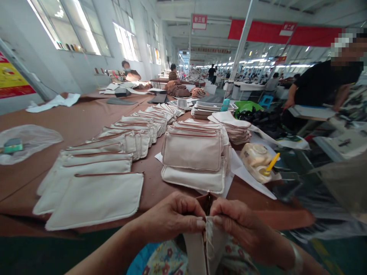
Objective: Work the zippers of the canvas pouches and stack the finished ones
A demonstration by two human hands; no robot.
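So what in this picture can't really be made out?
Head view only:
- Cream canvas pouch in both hands: lower part cut off by the bottom edge; left hand and right hand cover its top.
- Red hanging signs: lettering too small.
- Far workbenches: blurred by distance.

**Pouches by the Dozen, Counted Across One Long Table**

Two hands, left hand [172, 217] and right hand [243, 225], are sharing one cream pouch [206, 248] at the near edge. One overlapping row of flat pouches [94, 198] is running from near left to far centre, holding at least ten; the far ones are blurring together. One upright stack of pouches [195, 156] is standing at centre, too tight to count. One yellow-handled tool [272, 162] is lying right. At least five other people are working far off.
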